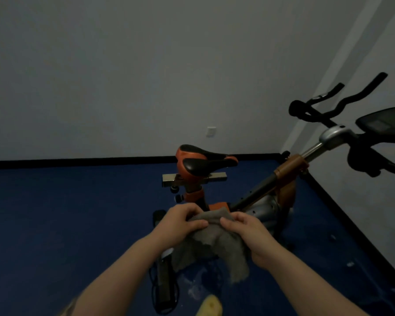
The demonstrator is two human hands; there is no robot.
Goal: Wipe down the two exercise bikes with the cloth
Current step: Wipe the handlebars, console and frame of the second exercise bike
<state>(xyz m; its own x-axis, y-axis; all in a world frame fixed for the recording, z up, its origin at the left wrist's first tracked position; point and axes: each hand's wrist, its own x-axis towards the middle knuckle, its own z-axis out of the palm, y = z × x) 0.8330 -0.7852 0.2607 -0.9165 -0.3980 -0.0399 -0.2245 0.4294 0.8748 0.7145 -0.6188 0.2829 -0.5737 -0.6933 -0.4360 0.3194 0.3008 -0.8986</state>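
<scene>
**Clerk:** Item one, the cloth?

**Me:** Cloth, grey-brown, soft and nappy like terry, crumpled, with ragged hanging edges. It is bunched up between my two hands in front of the bike, its lower folds drooping toward the floor. My left hand has its grip clenched on the upper left edge, thumb laid across the top of the fabric. My right hand has its grip clenched on the upper right edge, fingers curled into the pile.

**Clerk:** Item two?

**Me:** Exercise bike, one only in view, standing just beyond the cloth. Frame orange and grey metal, smooth, with a slanted dark post drilled with a row of holes. Saddle, black padded top with orange plastic sides, narrow nose pointing right, mounted on a squared pale metal rail. Handlebars, black, curved and foam-like, on a silver clamp and a shiny steel stem. Console, dark, flat, tilted, at the right edge.

**Clerk:** Surroundings?

**Me:** Floor, deep blue, matte, with pale scuffs and specks near the bike's base. Wall, plain light grey, with a black skirting strip along the bottom. Wall socket, small white square plate, low on the wall behind the saddle. A yellowish blurred thing at the bottom edge; I cannot tell what it is.
</scene>
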